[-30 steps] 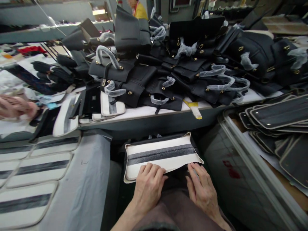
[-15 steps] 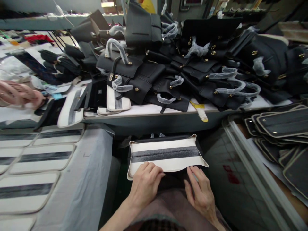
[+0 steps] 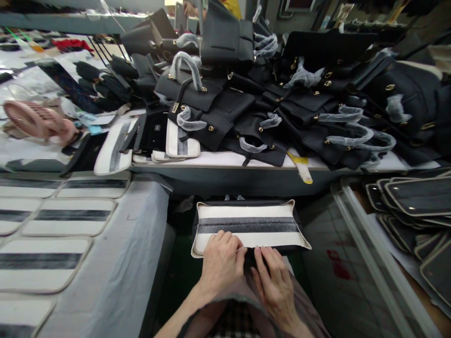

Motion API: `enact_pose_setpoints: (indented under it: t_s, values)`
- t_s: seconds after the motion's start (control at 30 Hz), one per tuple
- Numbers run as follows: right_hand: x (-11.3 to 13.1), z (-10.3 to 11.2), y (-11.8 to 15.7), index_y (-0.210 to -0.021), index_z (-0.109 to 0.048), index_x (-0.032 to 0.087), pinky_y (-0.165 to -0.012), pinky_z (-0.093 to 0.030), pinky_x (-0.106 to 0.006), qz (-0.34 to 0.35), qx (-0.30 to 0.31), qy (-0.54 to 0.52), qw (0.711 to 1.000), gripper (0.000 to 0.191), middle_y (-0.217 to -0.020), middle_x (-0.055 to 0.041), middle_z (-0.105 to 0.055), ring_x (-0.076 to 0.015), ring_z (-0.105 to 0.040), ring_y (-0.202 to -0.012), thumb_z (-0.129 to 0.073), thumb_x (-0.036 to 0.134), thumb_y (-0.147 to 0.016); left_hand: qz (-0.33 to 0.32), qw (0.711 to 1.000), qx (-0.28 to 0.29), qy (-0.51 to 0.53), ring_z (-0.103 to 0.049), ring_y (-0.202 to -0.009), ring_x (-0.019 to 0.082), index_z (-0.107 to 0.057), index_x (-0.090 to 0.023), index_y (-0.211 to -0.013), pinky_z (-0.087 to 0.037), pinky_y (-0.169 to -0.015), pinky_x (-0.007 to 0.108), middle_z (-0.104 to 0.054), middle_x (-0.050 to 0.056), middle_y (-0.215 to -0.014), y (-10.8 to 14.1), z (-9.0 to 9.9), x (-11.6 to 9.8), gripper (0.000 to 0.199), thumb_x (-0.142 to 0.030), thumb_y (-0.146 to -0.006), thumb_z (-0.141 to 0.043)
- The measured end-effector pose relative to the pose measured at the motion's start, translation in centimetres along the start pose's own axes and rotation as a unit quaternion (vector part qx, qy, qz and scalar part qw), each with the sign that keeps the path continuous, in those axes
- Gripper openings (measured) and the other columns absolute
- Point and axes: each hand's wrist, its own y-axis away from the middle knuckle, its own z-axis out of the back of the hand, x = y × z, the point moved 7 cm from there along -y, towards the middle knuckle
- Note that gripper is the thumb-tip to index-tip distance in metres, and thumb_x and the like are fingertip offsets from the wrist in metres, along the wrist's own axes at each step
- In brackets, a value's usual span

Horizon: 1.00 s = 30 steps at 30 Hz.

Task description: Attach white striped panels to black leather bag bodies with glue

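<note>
In my lap lies a black handbag [image 3: 246,213], its white panel with a dark grey stripe facing up and pale raw edges turned up at the corners. My left hand [image 3: 222,257] presses on the panel's near edge, thumb and fingers closed on it left of the middle. Just to the right, my right hand [image 3: 274,277] has its fingertips on the same edge, the thumb tucked beneath and partly hidden. Bits of clear wrap show behind the bag's far side. The underside of the bag is hidden from me.
A bench ahead bears a heap of black handbags [image 3: 218,108] with wrapped handles, and a pink fan [image 3: 38,119]. At left, white striped panels [image 3: 70,216] lie on a covered table [image 3: 137,225]. Stacked dark panels [image 3: 419,192] lie at right. Another person's hand shows at the back.
My right hand has slid left along the near edge, closer to my left hand, and its fingers have drawn together there. The view has shifted slightly, so the surroundings sit further right.
</note>
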Motion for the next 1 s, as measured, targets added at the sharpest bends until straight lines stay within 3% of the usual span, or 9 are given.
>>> enact_pose_setpoints:
  t_s: [0.27,0.6,0.67,0.77,0.83,0.9,1.0]
  values:
    - [1.2,-0.7,-0.2,-0.149,-0.034,0.011,-0.104,-0.047,-0.051,0.035,0.011,-0.001,0.999,0.055,-0.129,-0.0169,-0.058,-0.0289,-0.050,-0.125,-0.037,0.008,-0.094,0.007,1.000,-0.002,-0.008,-0.053,-0.082,0.023,-0.057,-0.019,-0.075,-0.041,-0.075,0.039,-0.061,0.004,-0.080,-0.1,0.2,0.0,0.013,-0.022,-0.087,-0.055]
    - [0.9,-0.8,-0.3,-0.149,-0.033,0.009,-0.108,-0.044,-0.047,0.059,0.014,0.005,0.998,0.054,-0.130,-0.0159,-0.057,-0.0279,-0.050,-0.126,-0.039,0.009,-0.095,-0.011,1.000,-0.008,0.009,-0.055,-0.082,0.023,-0.057,-0.019,-0.073,-0.043,-0.076,0.038,-0.062,0.005,-0.079,-0.1,0.4,0.1,0.013,-0.021,-0.086,-0.057]
    - [1.1,-0.8,-0.4,-0.149,-0.032,0.008,-0.108,-0.044,-0.047,0.068,0.019,0.015,0.997,0.055,-0.130,-0.0168,-0.057,-0.0282,-0.049,-0.127,-0.041,0.009,-0.094,-0.004,0.999,0.002,0.053,-0.056,-0.082,0.023,-0.058,-0.019,-0.082,-0.044,-0.076,0.037,-0.062,0.003,-0.077,-0.1,0.8,0.5,0.002,-0.018,-0.083,-0.059]
    - [1.3,-0.7,-0.4,-0.149,-0.031,0.008,-0.108,-0.044,-0.048,0.069,0.024,0.023,0.997,0.058,-0.130,-0.0172,-0.057,-0.0289,-0.049,-0.126,-0.044,0.008,-0.092,0.024,0.980,0.003,0.198,-0.057,-0.074,0.016,-0.050,-0.020,-0.116,-0.046,-0.073,0.031,-0.063,-0.002,-0.084,0.4,2.4,1.7,0.041,-0.010,-0.078,-0.063]
    - [1.3,-0.7,-0.3,-0.150,-0.030,0.009,-0.107,-0.045,-0.048,0.064,0.027,0.023,0.997,0.060,-0.131,-0.0169,-0.056,-0.0290,-0.049,-0.126,-0.047,0.008,-0.092,0.023,0.973,-0.014,0.230,-0.057,-0.076,0.013,-0.046,-0.023,-0.121,-0.047,-0.074,0.028,-0.062,-0.002,-0.097,1.1,4.0,2.5,0.052,-0.009,-0.075,-0.067]
    - [1.3,-0.7,-0.3,-0.150,-0.030,0.009,-0.106,-0.046,-0.048,0.061,0.030,0.021,0.997,0.061,-0.132,-0.0165,-0.056,-0.0292,-0.049,-0.126,-0.048,0.010,-0.092,-0.002,0.985,-0.025,0.168,-0.056,-0.088,0.016,-0.054,-0.024,-0.109,-0.045,-0.080,0.030,-0.061,-0.001,-0.105,2.1,5.1,3.2,0.042,-0.013,-0.074,-0.073]
    - [1.3,-0.7,-0.3,-0.151,-0.029,0.010,-0.106,-0.045,-0.048,0.064,0.031,0.014,0.997,0.061,-0.132,-0.0165,-0.056,-0.0296,-0.049,-0.126,-0.047,0.012,-0.093,-0.034,0.997,-0.043,0.049,-0.054,-0.092,0.020,-0.061,-0.023,-0.092,-0.043,-0.083,0.036,-0.063,0.000,-0.097,3.7,5.4,4.3,0.016,-0.021,-0.080,-0.072]
